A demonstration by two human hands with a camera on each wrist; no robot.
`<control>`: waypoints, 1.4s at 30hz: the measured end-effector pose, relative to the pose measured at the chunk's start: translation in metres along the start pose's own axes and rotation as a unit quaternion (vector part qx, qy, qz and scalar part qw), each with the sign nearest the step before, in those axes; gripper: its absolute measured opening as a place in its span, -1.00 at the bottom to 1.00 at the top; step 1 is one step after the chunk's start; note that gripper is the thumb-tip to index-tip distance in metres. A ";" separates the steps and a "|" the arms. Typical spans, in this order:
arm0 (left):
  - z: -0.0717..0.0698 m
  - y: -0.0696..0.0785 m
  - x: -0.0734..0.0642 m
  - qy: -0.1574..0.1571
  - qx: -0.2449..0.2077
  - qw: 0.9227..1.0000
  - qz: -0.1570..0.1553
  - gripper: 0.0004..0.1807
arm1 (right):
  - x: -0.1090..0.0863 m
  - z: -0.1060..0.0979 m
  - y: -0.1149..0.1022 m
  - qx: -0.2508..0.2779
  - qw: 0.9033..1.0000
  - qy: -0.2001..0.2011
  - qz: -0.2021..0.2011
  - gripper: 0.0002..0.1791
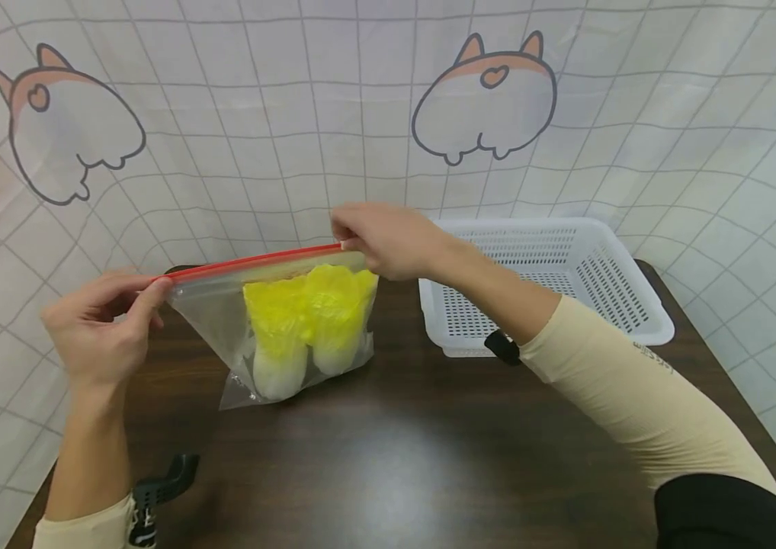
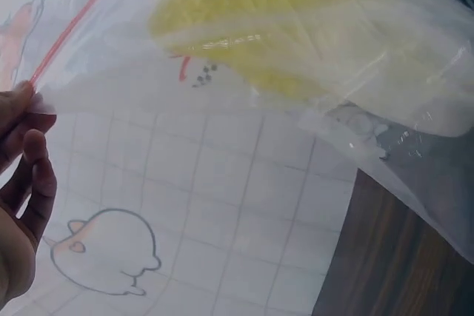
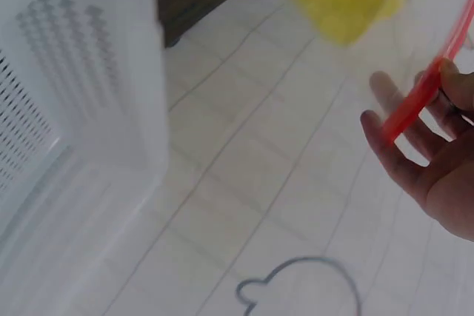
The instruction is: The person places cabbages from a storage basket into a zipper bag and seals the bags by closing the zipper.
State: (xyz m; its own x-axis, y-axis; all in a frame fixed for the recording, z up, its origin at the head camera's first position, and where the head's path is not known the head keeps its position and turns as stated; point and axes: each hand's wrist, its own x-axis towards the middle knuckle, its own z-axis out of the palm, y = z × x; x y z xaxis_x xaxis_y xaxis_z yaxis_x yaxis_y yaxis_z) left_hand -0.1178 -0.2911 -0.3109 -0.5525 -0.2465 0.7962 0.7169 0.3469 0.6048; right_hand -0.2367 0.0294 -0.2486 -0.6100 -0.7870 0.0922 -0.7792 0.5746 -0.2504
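Observation:
A clear zip bag (image 1: pixel 206 313) with a red zip strip hangs upright between both hands over the dark table. Two napa cabbages (image 1: pixel 280 335), yellow at the leafy top and white at the base, stand side by side inside it. My left hand (image 1: pixel 103 324) pinches the bag's top left corner between thumb and fingers. Near the other end of the red strip, my right hand (image 1: pixel 395 240) pinches the top edge; its thumb and fingers also show on the strip in the right wrist view. The left wrist view has the left fingertips (image 2: pixel 26 101) at the bag's corner.
A white perforated plastic basket (image 1: pixel 655 324) stands at the back right of the dark wooden table (image 1: pixel 388 457), partly behind the right forearm. A white grid-patterned curtain (image 1: pixel 278 152) with cartoon animal drawings surrounds the table's back and sides.

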 end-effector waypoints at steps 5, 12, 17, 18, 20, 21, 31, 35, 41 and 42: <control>-0.004 0.005 0.001 0.013 -0.021 1.000 -0.015 -0.86 | -0.013 -0.003 0.026 0.010 0.999 0.018 0.026 -0.94; -0.006 -0.003 0.004 0.008 -0.047 0.998 -0.045 -0.86 | -0.018 -0.007 0.038 0.050 0.997 0.045 0.023 -0.96; -0.005 -0.011 0.011 0.021 -0.064 0.988 -0.142 -0.77 | -0.014 -0.005 0.041 0.164 0.983 0.071 0.046 -0.97; -0.004 -0.012 0.012 0.023 -0.070 0.985 -0.155 -0.76 | -0.012 -0.004 0.042 0.188 0.978 0.077 0.050 -0.97; -0.002 -0.015 0.015 0.022 -0.083 0.982 -0.169 -0.73 | -0.008 -0.003 0.045 0.222 0.969 0.088 0.061 -0.95; -0.001 -0.016 0.017 0.019 -0.085 0.981 -0.175 -0.72 | -0.006 -0.002 0.047 0.232 0.966 0.094 0.068 -0.95; 0.011 -0.026 0.017 0.006 -0.127 0.978 -0.167 -0.72 | -0.002 0.005 0.062 0.207 0.961 0.158 0.095 -0.94; 0.007 -0.029 0.001 -0.029 -0.069 0.984 -0.164 -0.79 | -0.008 0.011 0.065 0.178 0.969 0.149 0.086 -0.96; -0.001 -0.023 -0.026 -0.076 -0.013 0.986 -0.145 -0.85 | -0.028 0.020 0.065 0.183 0.974 0.108 0.083 -0.95; -0.001 -0.021 -0.029 -0.081 -0.020 0.986 -0.141 -0.86 | -0.032 0.022 0.064 0.189 0.973 0.103 0.082 -0.96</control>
State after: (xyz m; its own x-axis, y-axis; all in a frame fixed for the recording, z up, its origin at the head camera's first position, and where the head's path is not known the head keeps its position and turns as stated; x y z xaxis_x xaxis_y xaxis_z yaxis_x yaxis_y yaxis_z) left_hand -0.1164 -0.2924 -0.3464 -0.7912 -0.1786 0.5849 0.5390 0.2482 0.8049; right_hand -0.2637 0.0865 -0.2887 -0.7679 -0.6078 0.2023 -0.5841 0.5348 -0.6105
